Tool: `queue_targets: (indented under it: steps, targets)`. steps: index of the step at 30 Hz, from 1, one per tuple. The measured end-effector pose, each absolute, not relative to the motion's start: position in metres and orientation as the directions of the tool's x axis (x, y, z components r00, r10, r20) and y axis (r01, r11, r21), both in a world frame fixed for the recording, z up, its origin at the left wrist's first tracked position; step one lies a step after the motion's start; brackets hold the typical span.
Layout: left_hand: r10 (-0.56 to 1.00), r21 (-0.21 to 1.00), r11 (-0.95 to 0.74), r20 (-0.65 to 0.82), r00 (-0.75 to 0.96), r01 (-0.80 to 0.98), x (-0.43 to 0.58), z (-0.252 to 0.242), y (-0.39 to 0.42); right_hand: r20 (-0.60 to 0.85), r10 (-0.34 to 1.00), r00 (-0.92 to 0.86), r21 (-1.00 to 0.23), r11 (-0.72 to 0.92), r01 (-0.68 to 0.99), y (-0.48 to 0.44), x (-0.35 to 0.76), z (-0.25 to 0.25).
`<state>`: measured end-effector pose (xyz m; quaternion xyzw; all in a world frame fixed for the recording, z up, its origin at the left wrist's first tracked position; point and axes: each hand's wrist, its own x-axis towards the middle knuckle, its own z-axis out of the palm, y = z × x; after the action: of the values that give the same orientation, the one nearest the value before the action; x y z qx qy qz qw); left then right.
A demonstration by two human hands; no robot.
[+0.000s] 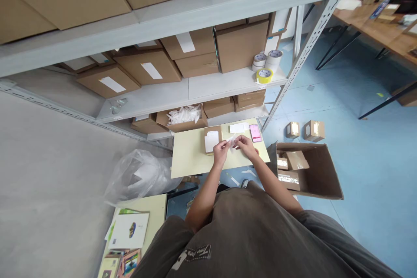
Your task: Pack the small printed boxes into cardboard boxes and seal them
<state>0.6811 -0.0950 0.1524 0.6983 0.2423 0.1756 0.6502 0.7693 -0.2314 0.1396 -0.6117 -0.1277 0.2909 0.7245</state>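
Over the pale yellow worktop (189, 156), left hand (221, 151) and right hand (246, 146) meet, the fingers of each pinched closed on a small thin whitish sheet (232, 140) held between them, just above the surface. A small open brown cardboard box (213, 129) holding white cards sits just beside the left hand. A pink flat packet (255, 133) lies near the right hand.

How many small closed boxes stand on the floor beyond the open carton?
2: the left small box and the right small box, side by side. The carton may hide more.
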Motion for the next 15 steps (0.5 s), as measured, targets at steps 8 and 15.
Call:
queue_targets:
  steps: [8,15]
  targets:
    - [0.563,0.991,0.013,-0.117,0.818,0.133,0.691,0.128,-0.078,-0.132,0.538,0.833,-0.975,0.080,-0.207,-0.240,0.771,0.130]
    - [0.888,0.974,0.198,-0.224,0.402,0.106,0.699,0.116,0.046,-0.170,0.334,0.927,-0.966,0.127,-0.223,-0.229,0.771,0.133]
